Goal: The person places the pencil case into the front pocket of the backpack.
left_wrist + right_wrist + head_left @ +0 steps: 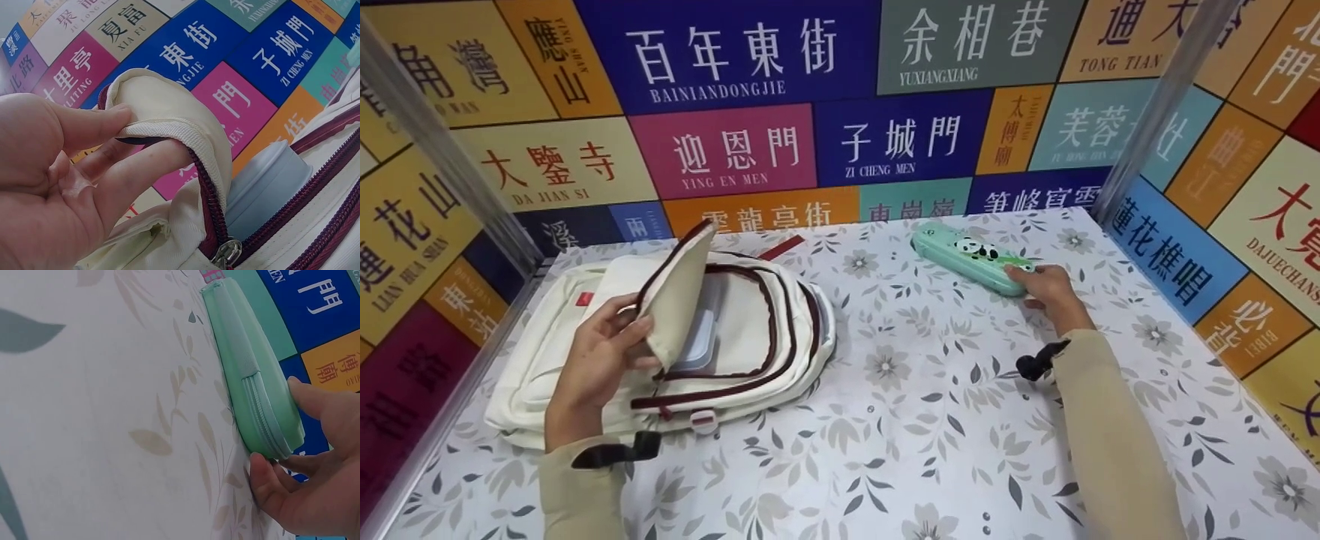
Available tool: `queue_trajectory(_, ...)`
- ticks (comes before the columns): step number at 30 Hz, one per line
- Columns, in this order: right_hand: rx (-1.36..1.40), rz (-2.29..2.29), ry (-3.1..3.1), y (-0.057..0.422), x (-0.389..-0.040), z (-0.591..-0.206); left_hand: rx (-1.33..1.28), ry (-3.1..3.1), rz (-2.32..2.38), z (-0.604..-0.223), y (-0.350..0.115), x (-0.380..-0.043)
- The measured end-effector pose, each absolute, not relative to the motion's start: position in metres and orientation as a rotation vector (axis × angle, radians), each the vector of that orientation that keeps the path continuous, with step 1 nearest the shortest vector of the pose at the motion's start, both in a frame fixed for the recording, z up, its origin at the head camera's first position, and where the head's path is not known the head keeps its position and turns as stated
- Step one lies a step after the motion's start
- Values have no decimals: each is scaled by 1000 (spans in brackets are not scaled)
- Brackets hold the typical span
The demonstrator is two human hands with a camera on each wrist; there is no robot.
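A cream backpack (562, 322) with dark red zips lies on the table at the left, its front pocket unzipped. My left hand (600, 352) pinches the raised pocket flap (679, 292) between thumb and fingers, as the left wrist view also shows. Inside the opening sits a pale blue-grey plastic box (264, 185), partly hidden by the flap. Over at the right, my right hand (1054, 292) grips the near end of a mint green zipped pencil case (952, 259) with a panda picture on top. In the right wrist view the thumb (309, 396) lies along the case's top.
The table (945, 420) has a white cloth printed with grey leaves and flowers. A dark red strip (782, 247) lies behind the backpack. Printed sign panels (727, 150) stand along the back and both sides, with metal posts (1155, 112) at the corners.
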State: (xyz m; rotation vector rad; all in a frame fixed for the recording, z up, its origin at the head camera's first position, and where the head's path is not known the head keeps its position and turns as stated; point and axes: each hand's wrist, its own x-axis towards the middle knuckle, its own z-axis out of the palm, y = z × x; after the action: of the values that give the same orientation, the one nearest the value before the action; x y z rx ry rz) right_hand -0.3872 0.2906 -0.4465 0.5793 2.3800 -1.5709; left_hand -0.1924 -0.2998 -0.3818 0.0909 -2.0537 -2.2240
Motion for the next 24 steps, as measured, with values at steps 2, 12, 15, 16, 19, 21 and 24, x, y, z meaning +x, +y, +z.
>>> queue_trajectory(2,598,-1571,2384,290,-387,-447,95,-2060,-2221,-382,-300,-192)
queue_trajectory(12,549,-1695,2390,280,-379,-447,85,-2075,-2225,-380,-301,-191)
queue_trajectory(15,550,-1737,2391,278,-378,-446,81,-2074,-2226,-380,-301,-191)
queue_trajectory(16,563,-1753,2378,277,-377,-446,81,-2076,-2224,-380,-301,-191)
queue_trajectory(19,595,-1821,2310,277,-375,-443,86,-2079,-2220,-381,-301,-191)
queue_trajectory(21,622,-1877,2242,278,-373,-440,91,-2080,-2218,-382,-301,-191)
queue_trajectory(24,637,-1992,2127,278,-370,-435,88,-2085,-2214,-382,-301,-192)
